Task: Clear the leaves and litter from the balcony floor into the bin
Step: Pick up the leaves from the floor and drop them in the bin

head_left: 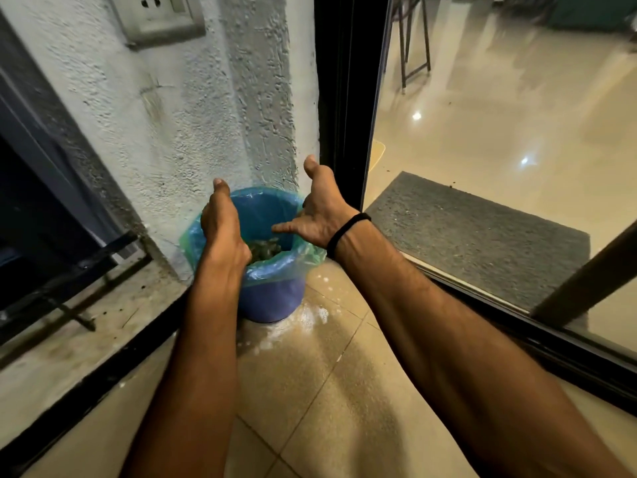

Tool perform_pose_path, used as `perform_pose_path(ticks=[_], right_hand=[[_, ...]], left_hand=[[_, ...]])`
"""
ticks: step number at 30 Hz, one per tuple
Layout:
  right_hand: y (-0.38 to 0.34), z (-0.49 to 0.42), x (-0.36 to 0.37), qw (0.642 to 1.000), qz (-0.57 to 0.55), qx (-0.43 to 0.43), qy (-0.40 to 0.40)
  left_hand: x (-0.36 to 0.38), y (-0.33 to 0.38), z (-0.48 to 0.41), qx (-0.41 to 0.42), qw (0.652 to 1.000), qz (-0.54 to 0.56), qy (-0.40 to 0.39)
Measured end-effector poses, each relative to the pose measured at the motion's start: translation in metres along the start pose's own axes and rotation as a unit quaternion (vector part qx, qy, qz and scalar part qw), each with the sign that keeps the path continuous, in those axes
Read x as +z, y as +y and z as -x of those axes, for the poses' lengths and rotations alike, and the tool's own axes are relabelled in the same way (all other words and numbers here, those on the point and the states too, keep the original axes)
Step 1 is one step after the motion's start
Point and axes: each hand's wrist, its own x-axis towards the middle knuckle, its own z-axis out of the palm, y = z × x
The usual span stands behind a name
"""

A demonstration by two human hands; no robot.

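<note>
Both hands are held out over the mouth of the bin [272, 300], apart from each other with a gap between them. The left hand [224, 229] shows its back to the camera, thumb pointing away; its fingers turn down into the bin behind the hand, so it cannot be told whether they hold anything. The right hand [320, 210] is spread, palm facing the left hand, thumb raised and a finger stretched toward the gap, holding nothing; a black wristband [346, 232] circles its wrist. Directly beneath the hands the blue bin stands on the balcony floor [327, 391], lined with a greenish plastic bag [305, 255] folded over its rim, and a dark heap of leaves [265, 250] lies inside it, just below the left fingers. Pale wet-looking smears mark the tiles around the bin's base. Beyond the hands rises a rough white wall [193, 115] with a socket plate [158, 19] high up. Right of the right hand a black door frame [344, 98] stands upright, and past it a grey doormat [475, 236] lies on a glossy indoor floor. Left of the left hand runs a stained ledge [69, 339] with a dark railing [62, 281].
</note>
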Motion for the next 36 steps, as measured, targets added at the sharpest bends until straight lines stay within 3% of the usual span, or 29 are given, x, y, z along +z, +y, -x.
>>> perform_pose_path(ticks=[6, 12, 18, 28, 36], right_hand=[[0.008, -0.007, -0.018, 0.999, -0.023, 0.026, -0.003], [0.002, 0.000, -0.028, 1.000, 0.000, -0.012, 0.015], [-0.022, 0.027, -0.049, 0.998, 0.010, -0.040, 0.054], [-0.074, 0.130, -0.154, 0.971, 0.041, -0.138, 0.189], [-0.081, 0.252, -0.266, 0.905, 0.014, -0.245, 0.347]], left_hand=[[0.001, 0.001, 0.007, 0.000, 0.999, 0.027, 0.028], [0.014, -0.004, 0.016, 0.028, 0.997, 0.034, 0.062], [0.052, -0.020, 0.037, 0.035, 0.997, 0.068, 0.032], [0.158, -0.078, 0.152, -0.008, 0.981, 0.021, -0.193], [0.201, -0.143, 0.323, 0.116, 0.915, -0.153, -0.355]])
